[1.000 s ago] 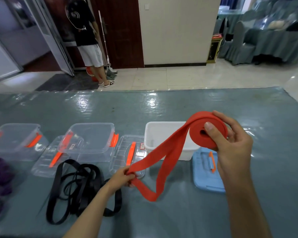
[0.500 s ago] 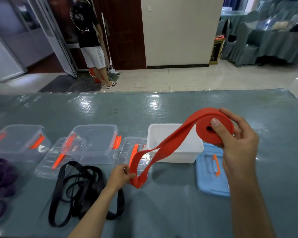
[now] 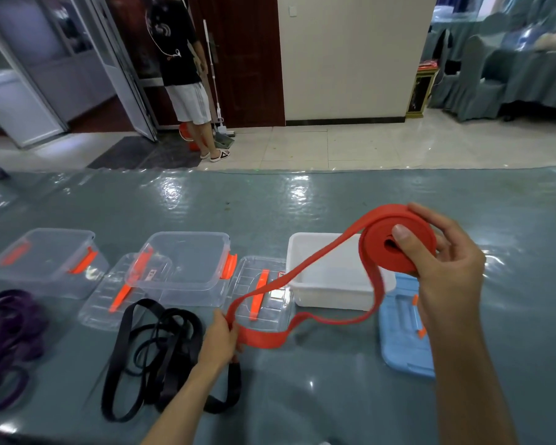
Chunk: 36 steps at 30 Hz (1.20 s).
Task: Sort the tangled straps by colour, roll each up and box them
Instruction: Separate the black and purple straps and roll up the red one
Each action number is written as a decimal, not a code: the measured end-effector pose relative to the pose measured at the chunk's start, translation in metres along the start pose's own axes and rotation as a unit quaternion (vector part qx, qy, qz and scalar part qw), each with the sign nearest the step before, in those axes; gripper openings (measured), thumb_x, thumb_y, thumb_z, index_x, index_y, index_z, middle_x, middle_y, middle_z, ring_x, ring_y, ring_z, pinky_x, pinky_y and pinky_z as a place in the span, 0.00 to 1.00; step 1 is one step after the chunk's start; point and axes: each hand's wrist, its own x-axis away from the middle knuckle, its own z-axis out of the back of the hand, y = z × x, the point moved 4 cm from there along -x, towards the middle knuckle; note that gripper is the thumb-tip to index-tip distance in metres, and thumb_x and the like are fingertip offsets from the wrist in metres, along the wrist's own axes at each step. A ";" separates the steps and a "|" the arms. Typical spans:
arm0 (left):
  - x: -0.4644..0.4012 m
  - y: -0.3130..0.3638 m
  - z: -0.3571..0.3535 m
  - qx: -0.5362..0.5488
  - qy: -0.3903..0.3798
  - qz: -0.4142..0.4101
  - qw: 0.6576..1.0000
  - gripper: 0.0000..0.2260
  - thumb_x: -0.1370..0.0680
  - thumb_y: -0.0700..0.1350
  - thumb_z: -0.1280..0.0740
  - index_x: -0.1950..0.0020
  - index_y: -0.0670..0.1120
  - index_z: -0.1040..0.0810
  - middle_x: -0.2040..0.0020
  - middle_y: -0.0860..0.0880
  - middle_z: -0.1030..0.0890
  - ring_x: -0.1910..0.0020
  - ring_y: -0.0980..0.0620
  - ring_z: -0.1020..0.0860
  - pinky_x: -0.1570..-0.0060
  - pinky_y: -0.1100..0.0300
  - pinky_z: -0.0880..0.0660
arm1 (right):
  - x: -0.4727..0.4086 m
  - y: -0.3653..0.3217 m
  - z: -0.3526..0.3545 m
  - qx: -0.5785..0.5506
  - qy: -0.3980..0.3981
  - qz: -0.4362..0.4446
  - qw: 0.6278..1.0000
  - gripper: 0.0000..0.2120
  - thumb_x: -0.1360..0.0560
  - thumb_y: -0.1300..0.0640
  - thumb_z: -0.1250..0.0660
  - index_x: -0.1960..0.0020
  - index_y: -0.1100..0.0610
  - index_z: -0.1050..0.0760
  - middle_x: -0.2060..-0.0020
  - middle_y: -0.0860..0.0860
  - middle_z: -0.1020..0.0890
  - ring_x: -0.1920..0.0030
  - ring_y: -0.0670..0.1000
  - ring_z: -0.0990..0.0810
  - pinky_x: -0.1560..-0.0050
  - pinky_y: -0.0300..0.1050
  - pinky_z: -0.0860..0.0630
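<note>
My right hand grips a partly rolled red strap, thumb over the coil's centre, held above the white box. The strap's loose tail loops down to the table, where my left hand pinches it. A tangle of black straps lies by my left forearm. Purple straps are heaped at the left edge.
Two clear boxes with orange latches stand left of the white box, clear lids lying beside them. A blue lid lies right of the white box. A person stands beyond the table by a doorway.
The coil in my right hand has stayed over the white box. The loose tail now sags in a longer loop onto the table, and my left hand still pinches it.
</note>
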 end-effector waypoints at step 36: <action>0.092 0.271 0.066 0.348 -0.196 -0.318 0.860 0.19 0.30 0.42 0.18 0.41 0.41 0.16 0.44 0.46 0.15 0.42 0.47 0.16 0.41 0.58 0.20 | 0.002 0.024 -0.027 -0.009 -0.178 -0.088 0.980 0.28 0.32 0.34 0.20 0.37 0.45 0.16 0.42 0.55 0.13 0.42 0.57 0.13 0.44 0.46 0.17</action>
